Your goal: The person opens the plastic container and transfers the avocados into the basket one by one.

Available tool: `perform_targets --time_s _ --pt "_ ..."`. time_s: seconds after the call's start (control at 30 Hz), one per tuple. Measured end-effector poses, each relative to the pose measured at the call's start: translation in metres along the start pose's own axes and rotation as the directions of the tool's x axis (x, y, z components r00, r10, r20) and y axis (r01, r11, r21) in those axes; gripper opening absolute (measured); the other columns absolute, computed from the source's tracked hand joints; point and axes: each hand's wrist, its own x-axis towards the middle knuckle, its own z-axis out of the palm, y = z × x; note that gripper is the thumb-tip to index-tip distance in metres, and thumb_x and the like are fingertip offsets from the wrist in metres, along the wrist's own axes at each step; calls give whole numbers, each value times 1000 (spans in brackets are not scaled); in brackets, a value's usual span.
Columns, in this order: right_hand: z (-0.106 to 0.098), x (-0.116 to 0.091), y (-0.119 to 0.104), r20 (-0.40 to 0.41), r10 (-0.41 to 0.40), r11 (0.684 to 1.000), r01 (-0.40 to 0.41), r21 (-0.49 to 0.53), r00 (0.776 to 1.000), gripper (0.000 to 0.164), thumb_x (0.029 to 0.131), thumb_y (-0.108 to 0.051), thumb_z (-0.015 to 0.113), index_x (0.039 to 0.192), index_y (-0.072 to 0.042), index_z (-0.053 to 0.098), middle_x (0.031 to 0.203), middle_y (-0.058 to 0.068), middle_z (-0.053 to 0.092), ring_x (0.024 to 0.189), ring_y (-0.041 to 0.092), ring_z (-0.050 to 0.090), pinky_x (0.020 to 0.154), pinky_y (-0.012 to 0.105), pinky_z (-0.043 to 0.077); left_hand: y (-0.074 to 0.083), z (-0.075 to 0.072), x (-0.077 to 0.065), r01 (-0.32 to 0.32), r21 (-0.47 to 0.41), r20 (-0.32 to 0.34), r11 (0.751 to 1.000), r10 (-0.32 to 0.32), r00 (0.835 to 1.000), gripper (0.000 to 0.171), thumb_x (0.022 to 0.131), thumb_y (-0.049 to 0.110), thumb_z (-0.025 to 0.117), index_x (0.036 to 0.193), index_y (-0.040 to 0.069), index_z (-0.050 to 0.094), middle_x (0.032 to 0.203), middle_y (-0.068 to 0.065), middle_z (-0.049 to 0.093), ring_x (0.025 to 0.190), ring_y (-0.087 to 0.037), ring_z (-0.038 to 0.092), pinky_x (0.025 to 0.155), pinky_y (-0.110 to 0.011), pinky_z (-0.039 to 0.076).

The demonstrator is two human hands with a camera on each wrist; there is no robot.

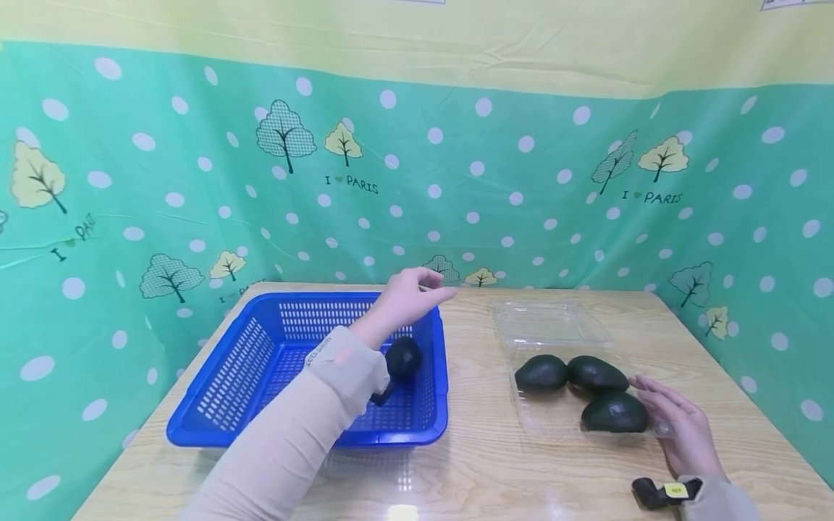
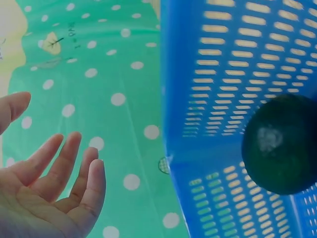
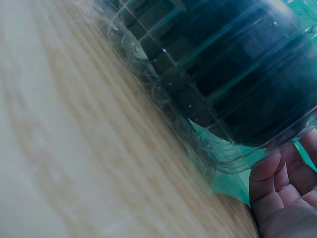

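Observation:
My left hand is raised over the back right rim of a blue plastic basket, palm empty and fingers loosely bent. Inside that basket, against its right side, lies a dark avocado, which also shows large in the left wrist view. At the right, a hinged clear plastic container stands with its lid folded back, holding three dark avocados. My right hand grips the container's right side; in the right wrist view, bent fingers meet its lower edge beside an avocado.
Both containers stand on a light wood-grain table, with a strip of tabletop between them. A green and yellow printed cloth hangs behind and along the sides. The clear lid lies toward the table's back edge.

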Motion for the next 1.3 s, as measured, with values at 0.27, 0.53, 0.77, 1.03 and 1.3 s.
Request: perform_targets --time_s 0.27,0.53,0.77,1.03,1.3 --pt "3 -1 2 17 -11 1000 11 23 1000 28 98 -13 61 122 -26 69 105 -22 72 96 -5 67 72 11 52 5 6 -4 -23 -49 -1 999 23 1000 50 91 43 67 130 12 62 127 -5 66 117 -23 62 97 -40 52" --pt "5 2 2 32 -32 999 31 15 999 29 99 -14 60 125 -24 68 107 -21 72 99 -5 66 80 11 51 13 11 -6 -44 -111 -9 993 44 999 50 91 43 68 130 12 63 129 -5 65 119 -23 61 100 -41 50" --pt "4 2 0 25 -46 999 46 22 999 27 98 -13 61 120 -24 70 106 -20 73 99 -4 67 73 10 49 27 20 -4 -73 -171 -15 983 71 997 46 92 39 68 129 11 63 128 -6 66 118 -23 61 98 -40 51" --pt "0 1 0 1 -14 1000 14 12 1000 29 97 -15 63 125 -24 68 106 -23 72 97 -6 66 77 10 51 42 36 -3 -91 -205 14 974 96 995 43 94 37 66 129 13 64 123 -3 67 114 -21 62 93 -37 53" --pt "0 1 0 6 -33 999 33 26 999 29 98 -13 61 124 -23 69 106 -21 72 97 -5 67 75 10 50 54 54 -8 -124 -210 19 970 131 991 41 93 39 67 127 16 65 119 1 69 109 -16 65 87 -30 54"
